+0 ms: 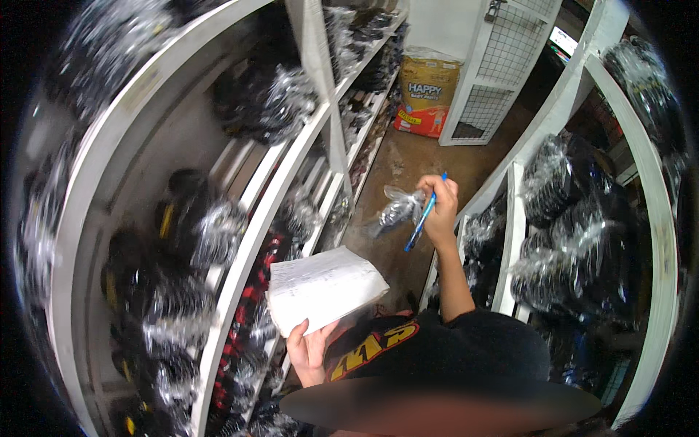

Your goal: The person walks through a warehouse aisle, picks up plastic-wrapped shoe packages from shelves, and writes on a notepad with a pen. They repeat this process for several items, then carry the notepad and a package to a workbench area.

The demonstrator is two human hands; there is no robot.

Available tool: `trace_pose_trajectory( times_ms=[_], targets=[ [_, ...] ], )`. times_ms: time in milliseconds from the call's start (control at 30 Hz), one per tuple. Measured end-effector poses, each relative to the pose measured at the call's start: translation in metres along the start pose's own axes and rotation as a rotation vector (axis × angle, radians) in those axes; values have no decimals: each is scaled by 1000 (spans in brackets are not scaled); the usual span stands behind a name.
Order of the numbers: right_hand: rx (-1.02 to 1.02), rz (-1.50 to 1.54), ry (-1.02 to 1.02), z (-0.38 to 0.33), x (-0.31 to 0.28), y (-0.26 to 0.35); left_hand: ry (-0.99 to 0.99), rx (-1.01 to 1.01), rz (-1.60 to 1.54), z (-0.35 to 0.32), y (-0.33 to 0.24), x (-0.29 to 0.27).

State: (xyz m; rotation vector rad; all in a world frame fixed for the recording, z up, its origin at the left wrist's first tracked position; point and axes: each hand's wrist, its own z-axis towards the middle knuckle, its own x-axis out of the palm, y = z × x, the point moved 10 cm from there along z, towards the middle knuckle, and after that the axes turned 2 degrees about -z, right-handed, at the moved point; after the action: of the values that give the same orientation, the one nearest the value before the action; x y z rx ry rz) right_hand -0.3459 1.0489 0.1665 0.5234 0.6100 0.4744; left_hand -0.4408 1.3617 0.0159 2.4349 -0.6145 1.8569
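Observation:
My left hand point(309, 349) is closed on the lower edge of a white notepad point(328, 284), with the thumb on top of the page. Faint handwriting covers part of the sheet. Out ahead and to the right, my right hand point(440, 207) grips a blue pen point(416, 234), its tip slanting down. The same hand also pinches a clear plastic bag point(399, 209) with something dark inside, which I cannot make out. The bag hangs over the floor, to the left of the pen.
White shelving point(291, 171) on the left holds several plastic-wrapped dark stacks. More wrapped black stacks point(575, 247) fill the right-hand rack. At the aisle's far end stand a gold and red sack point(427, 95) and a white wire-mesh door point(495, 76). The brown floor point(393, 164) runs between the racks.

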Motion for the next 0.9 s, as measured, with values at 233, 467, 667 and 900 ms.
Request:
trace_pose_trajectory(
  times_ms=[233, 467, 667, 900],
  targets=[
    [201, -335, -174, 55, -15, -152, -47, -334, 220, 181, 65, 20],
    [304, -181, -386, 158, -21, -270, 57, -693, 419, 336, 135, 73],
    [236, -124, -529, 248, -14, -342, 11, -770, 479, 447, 166, 108],
    [327, -243, -268, 417, 82, -499, -341, -494, 312, 594, 226, 81]
  ],
)
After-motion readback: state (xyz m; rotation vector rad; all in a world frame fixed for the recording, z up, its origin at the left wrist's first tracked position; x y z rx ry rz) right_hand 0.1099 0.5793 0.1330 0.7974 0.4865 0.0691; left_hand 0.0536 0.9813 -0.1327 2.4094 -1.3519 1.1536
